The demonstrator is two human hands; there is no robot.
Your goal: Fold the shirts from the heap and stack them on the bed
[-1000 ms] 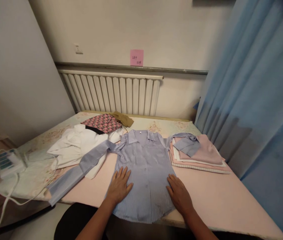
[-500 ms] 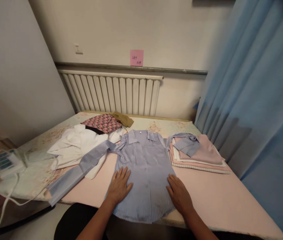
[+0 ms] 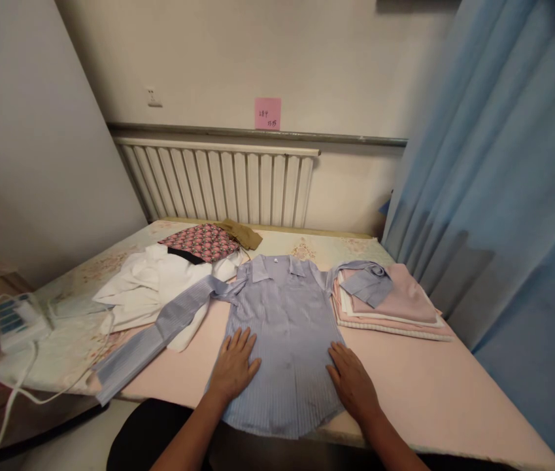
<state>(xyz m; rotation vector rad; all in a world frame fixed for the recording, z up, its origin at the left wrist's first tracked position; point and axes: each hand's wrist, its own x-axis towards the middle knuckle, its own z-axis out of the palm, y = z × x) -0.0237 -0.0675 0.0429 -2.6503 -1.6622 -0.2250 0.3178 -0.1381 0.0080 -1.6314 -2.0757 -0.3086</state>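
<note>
A blue striped shirt (image 3: 284,327) lies front up on the table, collar toward the wall, its hem slightly over the near edge. My left hand (image 3: 233,366) rests flat on its lower left side, fingers spread. On the lower right side edge, my right hand (image 3: 354,379) lies flat with fingers stretched out. One sleeve (image 3: 159,333) reaches out to the left, partly over a crumpled white garment (image 3: 134,288). The other sleeve lies bunched on a stack of folded pink and white clothes (image 3: 399,297).
A red patterned cloth (image 3: 201,241) and a brown cloth (image 3: 242,233) lie at the back left. A power strip (image 3: 17,320) with a white cord sits at the left edge. A radiator (image 3: 228,183) stands behind the table; a blue curtain (image 3: 493,163) hangs at right.
</note>
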